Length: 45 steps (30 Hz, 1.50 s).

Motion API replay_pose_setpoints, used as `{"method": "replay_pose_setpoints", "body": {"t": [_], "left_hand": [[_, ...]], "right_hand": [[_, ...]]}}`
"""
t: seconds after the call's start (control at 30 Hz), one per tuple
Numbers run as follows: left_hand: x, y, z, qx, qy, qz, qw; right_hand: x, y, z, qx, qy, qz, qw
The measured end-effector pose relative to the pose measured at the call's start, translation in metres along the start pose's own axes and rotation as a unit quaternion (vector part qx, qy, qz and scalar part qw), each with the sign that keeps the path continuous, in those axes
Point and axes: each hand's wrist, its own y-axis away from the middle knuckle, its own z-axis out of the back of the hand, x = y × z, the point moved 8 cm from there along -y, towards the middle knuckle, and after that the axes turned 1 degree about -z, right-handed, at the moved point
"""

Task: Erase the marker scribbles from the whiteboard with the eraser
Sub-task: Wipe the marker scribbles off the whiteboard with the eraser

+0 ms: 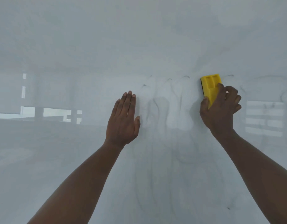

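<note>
The whiteboard fills the whole view. Faint grey smears and thin leftover marker lines spread across its middle and right. My right hand grips a yellow eraser with a dark felt edge, pressed against the board at right of centre. My left hand lies flat on the board to the left of the smears, fingers together and pointing up, holding nothing.
Bright window reflections show on the board at left, and another reflection at far right. A small dark mark sits low on the right. The board's top edge runs along the top of the view.
</note>
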Motion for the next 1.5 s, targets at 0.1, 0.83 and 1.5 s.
{"method": "replay_pose_setpoints", "body": {"t": [0.1, 0.83, 1.5], "left_hand": [[0.048, 0.007, -0.004, -0.001, -0.010, 0.023, 1.000], [0.091, 0.046, -0.034, -0.009, 0.024, 0.053, 0.998], [0.037, 0.130, -0.062, 0.045, -0.006, 0.038, 0.998]], "right_hand": [[0.033, 0.004, -0.013, -0.016, -0.012, 0.008, 1.000], [0.190, 0.128, -0.051, 0.121, -0.164, 0.392, 0.897], [0.089, 0.398, -0.037, 0.267, -0.164, 0.459, 0.831]]}}
